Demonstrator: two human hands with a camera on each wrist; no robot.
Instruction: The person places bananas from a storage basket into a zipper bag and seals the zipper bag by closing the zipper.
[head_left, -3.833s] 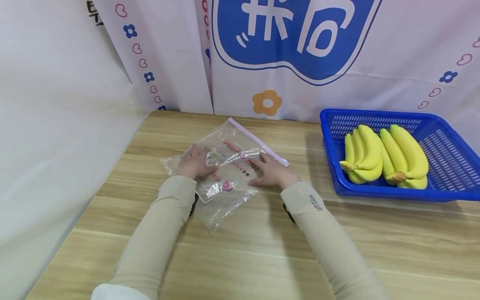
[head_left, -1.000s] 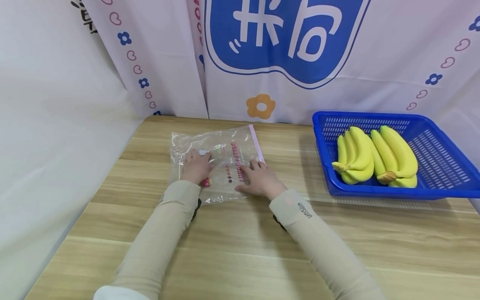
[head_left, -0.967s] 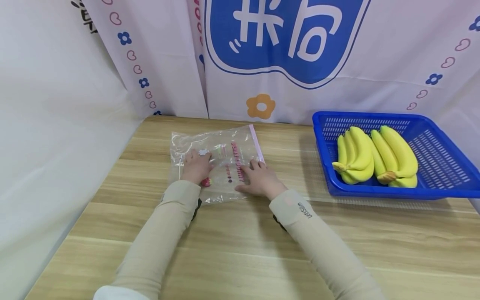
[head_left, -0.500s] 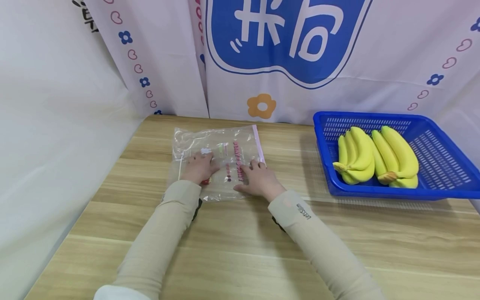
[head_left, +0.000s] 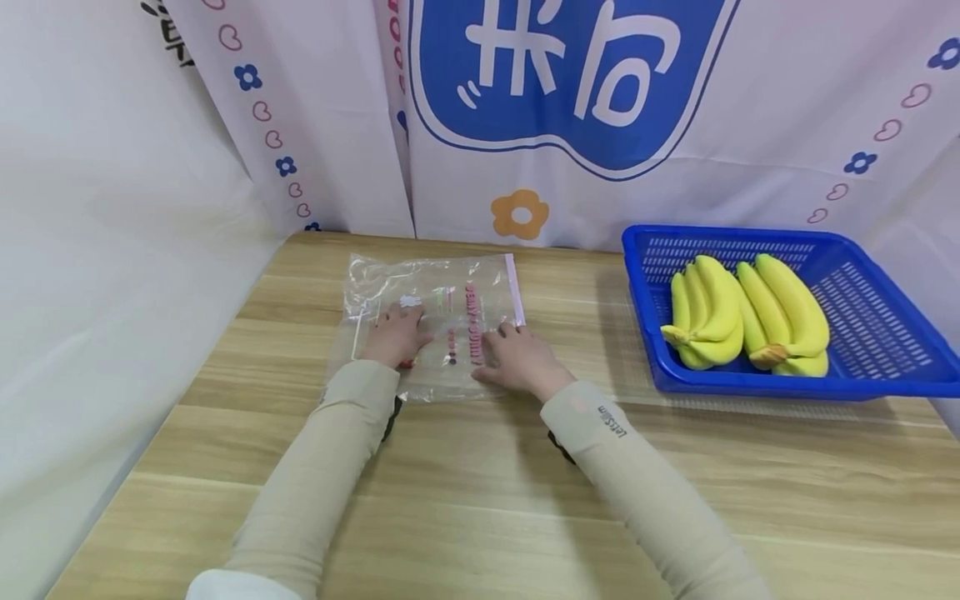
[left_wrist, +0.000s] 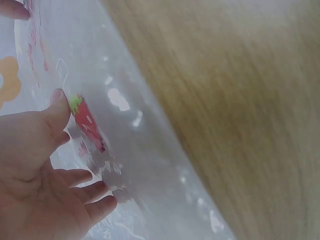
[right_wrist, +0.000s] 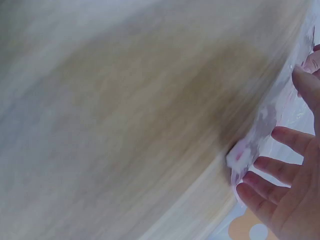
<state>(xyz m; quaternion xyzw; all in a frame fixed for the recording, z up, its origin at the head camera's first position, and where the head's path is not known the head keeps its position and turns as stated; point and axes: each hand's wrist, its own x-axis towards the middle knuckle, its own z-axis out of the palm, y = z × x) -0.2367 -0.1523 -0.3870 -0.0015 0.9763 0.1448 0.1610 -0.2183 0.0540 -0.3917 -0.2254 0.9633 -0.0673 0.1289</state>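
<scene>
A clear plastic zip bag (head_left: 438, 379) with pink lettering lies flat on the table in the head view, its pink zip strip (head_left: 514, 287) along the right side. My left hand (head_left: 396, 335) rests on the bag's left half, fingers spread. Over the right half, beside the zip, my right hand (head_left: 520, 358) touches the bag with its fingers apart. The left wrist view shows a strawberry print (left_wrist: 87, 122) near the thumb of that hand. In the right wrist view, the zip's slider (right_wrist: 239, 155) sits by the right fingertips.
A blue plastic basket (head_left: 892, 333) stands on the wooden table (head_left: 480, 500) at the right. Inside it lie two bunches of bananas, a left bunch (head_left: 708, 308) and a right bunch (head_left: 791, 308). A printed cloth (head_left: 330, 150) hangs behind the table.
Since the earliest frame the bag has turned clockwise, its zip strip going from a diagonal to the right side. Over the last second the bag and hands have shifted only slightly.
</scene>
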